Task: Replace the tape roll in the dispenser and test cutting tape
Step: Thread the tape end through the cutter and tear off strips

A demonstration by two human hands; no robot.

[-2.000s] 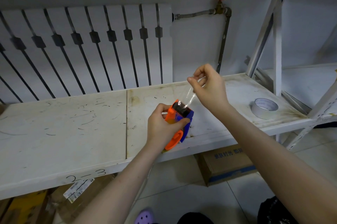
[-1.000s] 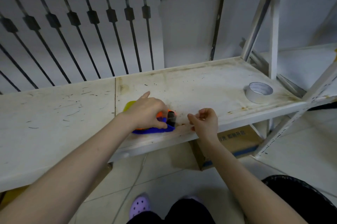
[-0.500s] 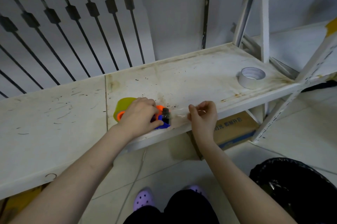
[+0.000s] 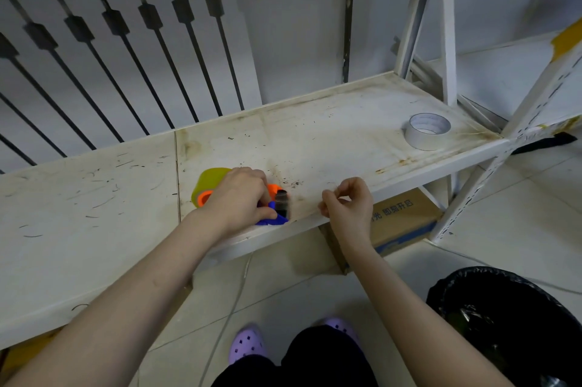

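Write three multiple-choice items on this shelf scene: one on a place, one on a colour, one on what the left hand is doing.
1. Where does the white tape roll lie? A on the floor; B at the right end of the shelf; C on the radiator.
2. What colour is the loaded roll in the dispenser? A red; B black; C yellow.
3. What is the left hand doing? A gripping the dispenser on the shelf; B hanging open; C lifting the white tape roll.
Answers: 1 B, it sits flat on the shelf's right end. 2 C, yellow shows behind the left hand. 3 A, its fingers curl over the orange and blue dispenser.
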